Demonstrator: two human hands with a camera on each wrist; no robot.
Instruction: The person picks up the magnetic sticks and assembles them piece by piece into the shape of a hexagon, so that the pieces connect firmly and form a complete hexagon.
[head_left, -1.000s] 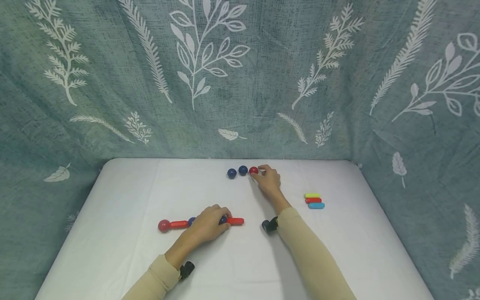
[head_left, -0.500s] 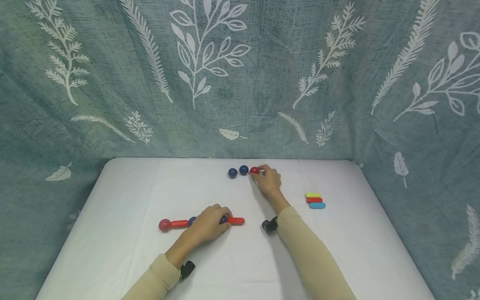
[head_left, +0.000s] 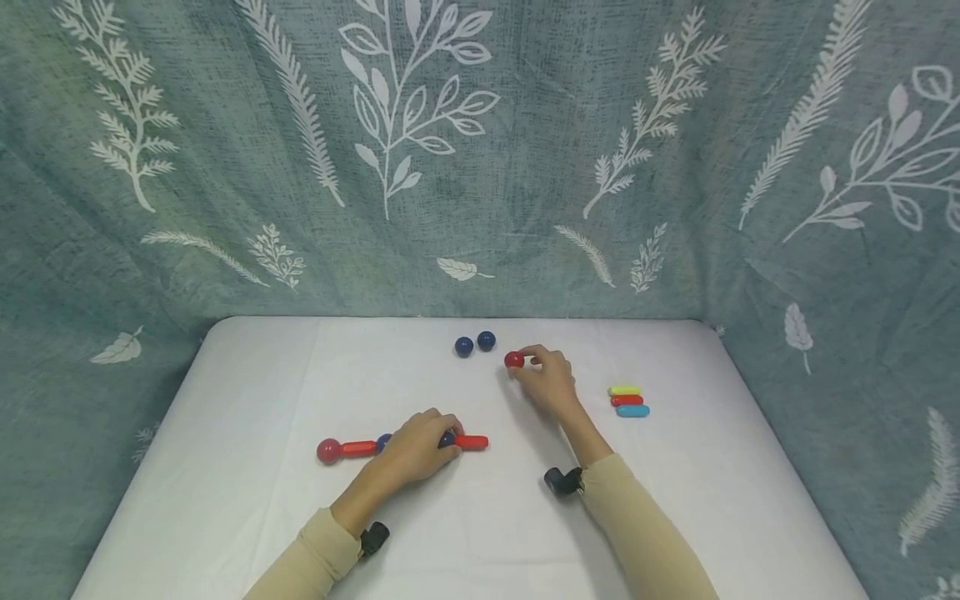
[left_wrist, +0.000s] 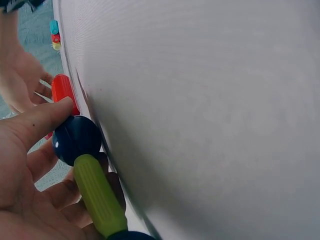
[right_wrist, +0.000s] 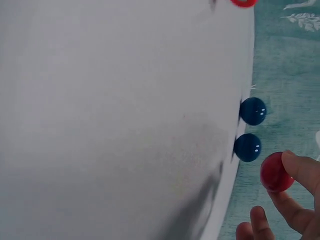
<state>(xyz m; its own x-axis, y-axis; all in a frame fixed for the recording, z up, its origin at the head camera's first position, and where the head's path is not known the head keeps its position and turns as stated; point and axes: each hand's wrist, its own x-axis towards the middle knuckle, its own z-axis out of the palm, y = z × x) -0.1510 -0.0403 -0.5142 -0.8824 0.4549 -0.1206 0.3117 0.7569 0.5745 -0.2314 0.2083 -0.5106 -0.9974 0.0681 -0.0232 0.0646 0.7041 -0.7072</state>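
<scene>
My left hand (head_left: pixel 420 448) grips a chain of balls and rods at the middle of the table. A red ball (head_left: pixel 328 452) ends the chain at left, followed by a red rod (head_left: pixel 358 449). In the left wrist view my thumb and fingers hold a dark blue ball (left_wrist: pixel 76 140) between a green rod (left_wrist: pixel 100 195) and another red rod (left_wrist: pixel 63 92). The palm hides part of the chain in the head view. Farther back, my right hand (head_left: pixel 547 383) pinches a loose red ball (right_wrist: pixel 276 172) between thumb and finger.
Two dark blue balls (head_left: pixel 464 347) lie near the table's back edge. Yellow, red and light blue rods (head_left: pixel 627 401) lie side by side at the right of the white table (head_left: pixel 225 400). A patterned green cloth (head_left: pixel 525 167) hangs behind.
My right hand has drawn the red ball away from the two blue balls, toward me and slightly right. The left hand and its chain stay in place.
</scene>
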